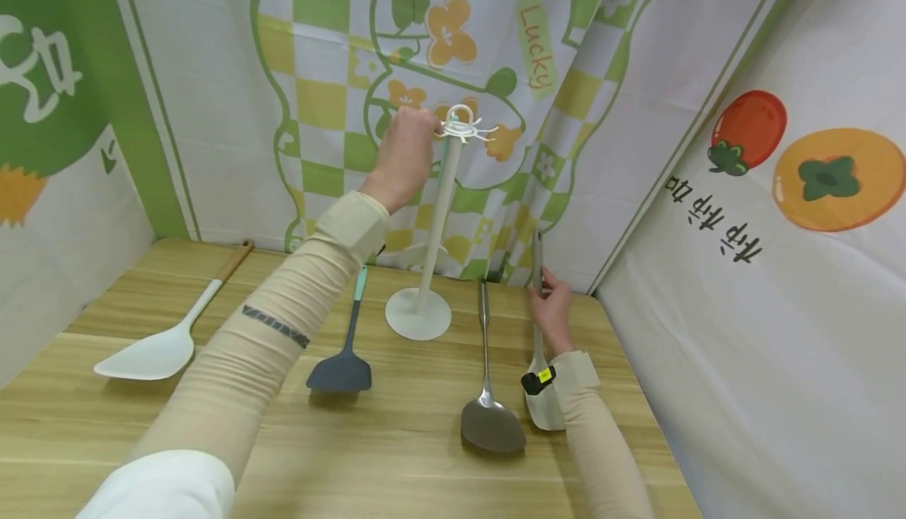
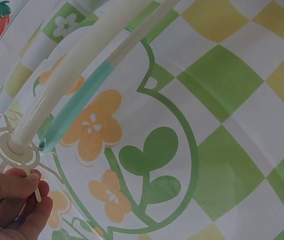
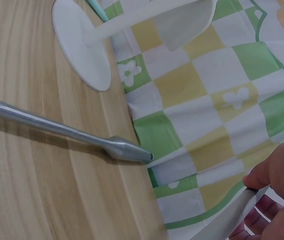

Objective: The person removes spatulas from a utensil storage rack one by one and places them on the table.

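My left hand [image 1: 409, 149] is at the top of a white utensil rack [image 1: 440, 212]. In the left wrist view its thumb and fingers pinch one arm of the hook ring [image 2: 17, 145]. From that ring hangs a utensil with a mint handle [image 2: 79, 107], close to the pole; its pale blade [image 3: 186, 25] shows behind the pole in the right wrist view. On the right, my right hand [image 1: 554, 308] grips the handle of a beige-grey spatula [image 1: 543, 409], whose blade is low, near the table. Beside it lies a metal wok spatula [image 1: 493, 425].
A dark grey turner [image 1: 341, 371] with a mint handle end lies left of the rack. Farther left on the wooden table [image 1: 396, 456] is a white spatula [image 1: 152, 355] with a wooden handle end. Patterned curtains [image 1: 322, 55] hang behind the table.
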Tool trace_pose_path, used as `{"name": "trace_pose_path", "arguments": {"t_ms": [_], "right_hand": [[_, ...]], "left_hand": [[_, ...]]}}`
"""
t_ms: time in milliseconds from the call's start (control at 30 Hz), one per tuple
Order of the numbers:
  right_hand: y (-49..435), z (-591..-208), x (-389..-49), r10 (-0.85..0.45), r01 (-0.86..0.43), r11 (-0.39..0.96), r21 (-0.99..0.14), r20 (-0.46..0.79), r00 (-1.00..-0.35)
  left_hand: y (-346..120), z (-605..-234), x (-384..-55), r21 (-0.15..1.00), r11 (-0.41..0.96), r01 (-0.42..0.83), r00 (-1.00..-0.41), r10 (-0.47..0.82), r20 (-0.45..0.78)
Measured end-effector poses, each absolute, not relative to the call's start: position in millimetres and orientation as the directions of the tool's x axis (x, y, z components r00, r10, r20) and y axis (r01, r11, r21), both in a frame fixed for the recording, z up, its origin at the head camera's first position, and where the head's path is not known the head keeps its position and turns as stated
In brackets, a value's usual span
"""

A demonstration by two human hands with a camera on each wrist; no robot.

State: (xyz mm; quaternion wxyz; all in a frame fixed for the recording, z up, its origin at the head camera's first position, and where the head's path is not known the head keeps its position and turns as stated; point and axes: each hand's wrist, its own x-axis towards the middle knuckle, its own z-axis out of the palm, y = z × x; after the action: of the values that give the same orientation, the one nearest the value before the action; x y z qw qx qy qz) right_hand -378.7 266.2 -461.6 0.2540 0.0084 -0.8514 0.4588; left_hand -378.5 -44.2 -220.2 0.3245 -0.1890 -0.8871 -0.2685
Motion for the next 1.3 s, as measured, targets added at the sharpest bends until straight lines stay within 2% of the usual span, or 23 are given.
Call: {"name": "trace_pose_path", "arguments": {"t_ms": [367, 667, 1300], "right_hand": [[271.6, -473.5, -374.7, 0.23, -0.225, 0.58, -0.783, 0.423, -0.877], [279.1, -481.9, -371.0, 0.209, -0.205, 0.614, -0.762, 0.408, -0.889], [285.5, -493.9, -369.3, 0.149, -0.192, 0.661, -0.725, 0.378, -0.914]], "left_hand": [[-44.7, -220.8, -378.2, 0.37, 0.784, 0.498, -0.732, 0.152, 0.664], [-44.2, -221.3, -379.2, 0.358, 0.784, 0.507, -0.719, 0.156, 0.677], [-43.2, -220.8, -375.9, 0.364, 0.787, 0.497, -0.733, 0.156, 0.663]]}}
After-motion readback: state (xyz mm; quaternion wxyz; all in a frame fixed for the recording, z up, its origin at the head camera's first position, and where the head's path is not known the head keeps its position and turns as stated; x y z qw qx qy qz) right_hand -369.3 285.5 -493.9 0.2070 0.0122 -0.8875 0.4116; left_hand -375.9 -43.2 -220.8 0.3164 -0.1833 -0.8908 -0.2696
